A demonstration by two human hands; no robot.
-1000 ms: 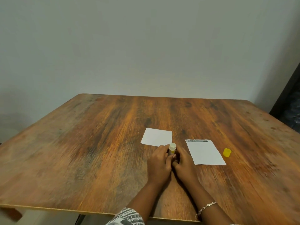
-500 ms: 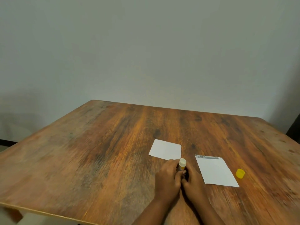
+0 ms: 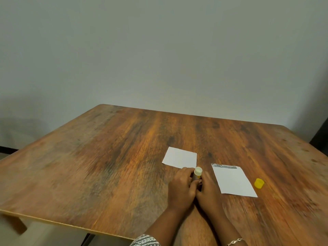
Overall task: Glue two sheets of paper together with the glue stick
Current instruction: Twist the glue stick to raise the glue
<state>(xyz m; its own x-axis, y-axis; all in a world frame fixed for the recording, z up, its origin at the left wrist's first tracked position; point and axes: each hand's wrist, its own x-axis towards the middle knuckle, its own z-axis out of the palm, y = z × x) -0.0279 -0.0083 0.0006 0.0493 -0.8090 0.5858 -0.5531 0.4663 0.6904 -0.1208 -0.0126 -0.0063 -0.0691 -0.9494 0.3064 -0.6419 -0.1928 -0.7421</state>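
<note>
An uncapped glue stick (image 3: 197,173) with a white tip and yellow body stands upright between my two hands. My left hand (image 3: 182,187) wraps its left side and my right hand (image 3: 208,189) closes on its lower right side. A small white sheet of paper (image 3: 179,157) lies flat just beyond my left hand. A larger white sheet (image 3: 233,181) with a dark strip along its far edge lies to the right of my right hand. The yellow cap (image 3: 259,183) sits on the table right of that sheet.
The wooden table (image 3: 106,166) fills the view, its front edge near my arms at the lower left. A plain wall stands behind it. A dark object (image 3: 322,134) stands at the far right edge.
Both hands keep hold of the glue stick in the same grip. The view has shifted slightly as my head moved; papers and cap lie where they were.
</note>
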